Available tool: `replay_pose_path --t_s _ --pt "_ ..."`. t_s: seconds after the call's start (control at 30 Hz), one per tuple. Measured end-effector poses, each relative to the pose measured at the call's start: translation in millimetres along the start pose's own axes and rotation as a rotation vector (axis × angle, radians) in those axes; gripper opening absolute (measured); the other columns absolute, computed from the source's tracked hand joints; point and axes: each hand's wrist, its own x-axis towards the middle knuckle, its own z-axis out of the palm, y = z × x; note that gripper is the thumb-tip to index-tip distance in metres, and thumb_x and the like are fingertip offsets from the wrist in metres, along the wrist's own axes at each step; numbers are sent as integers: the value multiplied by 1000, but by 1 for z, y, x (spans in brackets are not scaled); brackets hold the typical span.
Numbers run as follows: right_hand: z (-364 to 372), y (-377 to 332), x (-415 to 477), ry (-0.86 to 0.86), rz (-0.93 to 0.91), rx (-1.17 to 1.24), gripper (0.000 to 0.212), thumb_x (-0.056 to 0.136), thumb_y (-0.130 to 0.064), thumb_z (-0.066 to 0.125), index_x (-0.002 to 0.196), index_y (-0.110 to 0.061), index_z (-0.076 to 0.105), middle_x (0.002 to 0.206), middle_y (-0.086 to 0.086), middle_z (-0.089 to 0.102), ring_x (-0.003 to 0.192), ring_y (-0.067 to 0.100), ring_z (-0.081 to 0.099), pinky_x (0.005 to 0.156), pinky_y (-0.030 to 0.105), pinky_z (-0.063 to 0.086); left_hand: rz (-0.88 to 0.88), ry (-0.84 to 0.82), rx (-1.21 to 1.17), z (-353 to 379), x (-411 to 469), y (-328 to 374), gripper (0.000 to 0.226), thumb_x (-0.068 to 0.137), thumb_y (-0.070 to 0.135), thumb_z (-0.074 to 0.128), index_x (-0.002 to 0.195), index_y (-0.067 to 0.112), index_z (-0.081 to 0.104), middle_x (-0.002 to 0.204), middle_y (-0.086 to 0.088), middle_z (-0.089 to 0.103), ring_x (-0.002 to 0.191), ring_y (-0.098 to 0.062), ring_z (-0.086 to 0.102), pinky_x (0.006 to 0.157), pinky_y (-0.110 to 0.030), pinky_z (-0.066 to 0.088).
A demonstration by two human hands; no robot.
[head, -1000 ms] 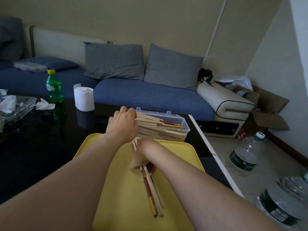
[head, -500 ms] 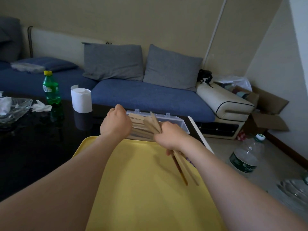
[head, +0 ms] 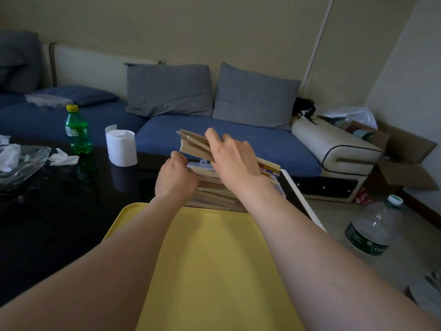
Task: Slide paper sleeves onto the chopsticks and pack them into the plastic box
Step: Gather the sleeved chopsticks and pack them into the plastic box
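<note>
Gripping the near-L end of the sleeved stack (head: 212, 188) packed in the plastic box (head: 203, 162) on the dark worktop (head: 59, 211), L hand (head: 175, 180) has fingers curled, while R hand (head: 235, 161) clamps a tilted chopstick bundle (head: 193, 144) just above the box.

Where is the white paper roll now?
In the head view, the white paper roll stands left of centre on the black table, between the green bottle and the left hand.
</note>
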Motion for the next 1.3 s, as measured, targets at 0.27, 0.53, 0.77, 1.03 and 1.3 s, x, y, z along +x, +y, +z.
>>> replay_pose_path --t_s 0.27,0.53,0.77,1.03,1.3 --pt "47 17 -2 -380 164 167 43 104 -16 65 142 -30 48 130 10 62 123 39 60 101 54 42 -79 143 -60 -10 4 4 29 102 24 42 125 23 59 108 -3 62 97 -26 60 84 -43 52" --pt "30 45 3 -577 406 686 63 80 -24 94 138 -30 69 141 2 63 130 26 61 111 44 52 206 -49 12 7 1 1 50 107 54 30 91 22 65 78 3 69 72 -17 68 70 -47 61" --pt "24 55 -12 -433 401 820 28 101 -14 67 122 -27 81 123 -8 76 119 11 67 108 31 51 281 -120 304 14 6 -11 21 109 29 45 99 20 61 92 -1 63 80 -19 62 76 -48 59" --pt "42 55 -23 -455 347 733 26 110 -11 58 125 -29 71 130 -1 66 118 15 63 96 30 49 229 -66 384 18 10 0 18 109 33 52 113 18 60 112 -6 54 93 -22 59 86 -48 58" --pt "39 66 -27 -390 404 783 32 96 -26 73 128 -30 79 121 -10 73 109 6 63 71 11 36 348 -200 417 18 11 -15 57 102 68 38 141 29 51 138 2 49 127 -27 47 105 -50 42"
